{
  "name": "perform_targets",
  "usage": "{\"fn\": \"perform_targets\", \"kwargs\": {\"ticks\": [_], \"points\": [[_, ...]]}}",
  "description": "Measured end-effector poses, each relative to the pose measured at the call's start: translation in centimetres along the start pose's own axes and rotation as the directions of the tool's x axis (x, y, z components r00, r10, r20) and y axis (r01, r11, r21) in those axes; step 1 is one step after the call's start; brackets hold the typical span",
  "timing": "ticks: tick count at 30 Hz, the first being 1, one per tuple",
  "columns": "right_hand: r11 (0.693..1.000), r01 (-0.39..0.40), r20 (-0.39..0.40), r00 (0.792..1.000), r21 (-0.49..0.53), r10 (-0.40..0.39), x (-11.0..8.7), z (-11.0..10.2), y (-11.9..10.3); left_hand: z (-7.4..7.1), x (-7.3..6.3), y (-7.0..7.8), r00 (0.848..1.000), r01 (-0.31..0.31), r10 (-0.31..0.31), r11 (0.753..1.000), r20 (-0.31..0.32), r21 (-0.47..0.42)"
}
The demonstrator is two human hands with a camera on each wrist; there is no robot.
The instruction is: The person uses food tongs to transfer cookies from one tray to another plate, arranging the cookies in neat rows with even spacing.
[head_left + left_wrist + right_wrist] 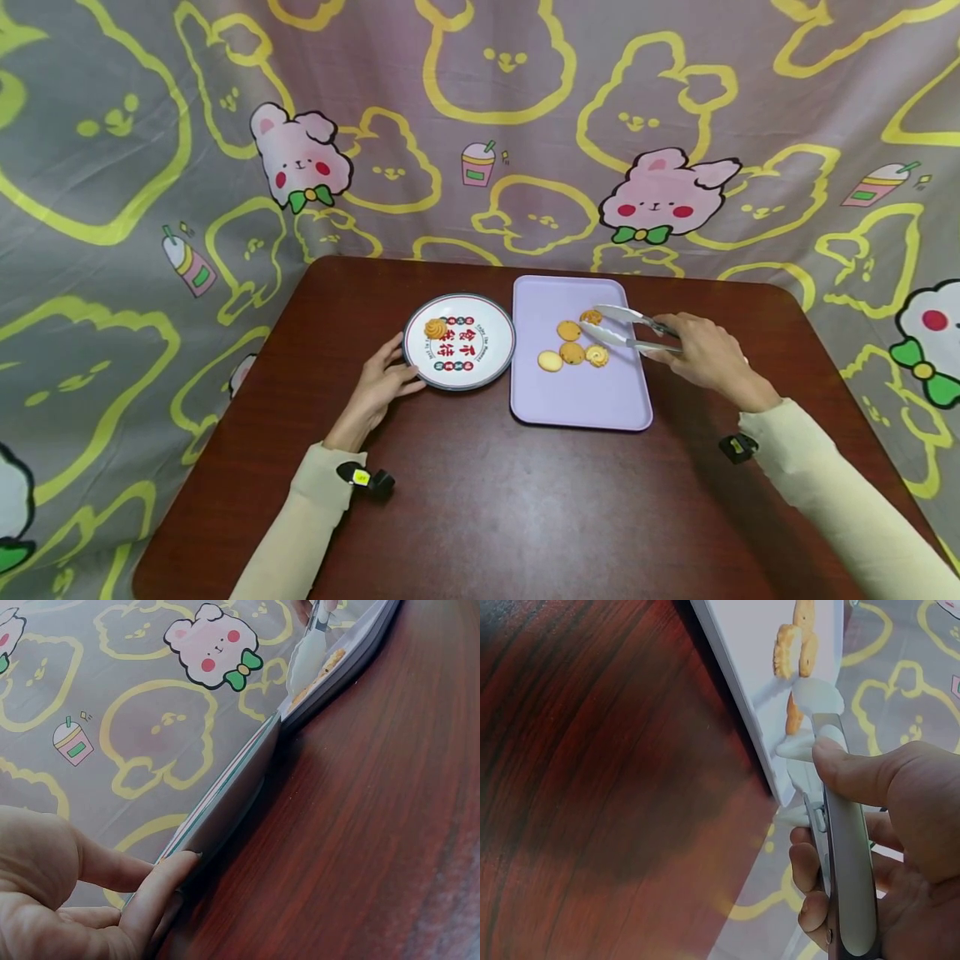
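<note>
My left hand (381, 379) holds the left edge of a round white plate (491, 333) with a dark rim and red printed characters. In the left wrist view, thumb and fingers lie at the plate's rim (217, 802). One swirled cookie (436, 329) sits on the plate. My right hand (701, 354) grips metal tongs (851, 870) with pale tips, thumb along the upper arm. The tongs' tips are apart, reaching over the lilac tray (577, 404) around a brown cookie (591, 317) at its far right. Several other cookies (572, 353) lie close by on the tray.
Plate and tray stand side by side on a dark red-brown wooden table (480, 500). A patterned curtain (525, 150) with yellow outlines hangs behind the table and along its sides. Small cameras (365, 478) are strapped to both wrists.
</note>
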State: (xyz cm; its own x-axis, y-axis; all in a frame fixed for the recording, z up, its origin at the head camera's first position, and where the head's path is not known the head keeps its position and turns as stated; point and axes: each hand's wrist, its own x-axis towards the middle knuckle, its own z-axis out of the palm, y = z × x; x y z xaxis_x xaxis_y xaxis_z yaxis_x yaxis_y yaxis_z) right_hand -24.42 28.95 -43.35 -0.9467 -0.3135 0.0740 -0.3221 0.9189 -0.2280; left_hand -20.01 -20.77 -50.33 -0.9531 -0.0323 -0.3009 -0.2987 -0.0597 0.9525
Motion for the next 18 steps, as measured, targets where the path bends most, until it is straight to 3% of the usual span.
{"fn": "perform_targets", "kwargs": {"ticks": [18], "points": [[1.0,0.005,-0.045,0.999,-0.023,-0.006,0.49,-0.06,-0.37,0.02,-0.09,0.03,1.0,0.003,-0.003,1.0,-0.003,0.009]]}}
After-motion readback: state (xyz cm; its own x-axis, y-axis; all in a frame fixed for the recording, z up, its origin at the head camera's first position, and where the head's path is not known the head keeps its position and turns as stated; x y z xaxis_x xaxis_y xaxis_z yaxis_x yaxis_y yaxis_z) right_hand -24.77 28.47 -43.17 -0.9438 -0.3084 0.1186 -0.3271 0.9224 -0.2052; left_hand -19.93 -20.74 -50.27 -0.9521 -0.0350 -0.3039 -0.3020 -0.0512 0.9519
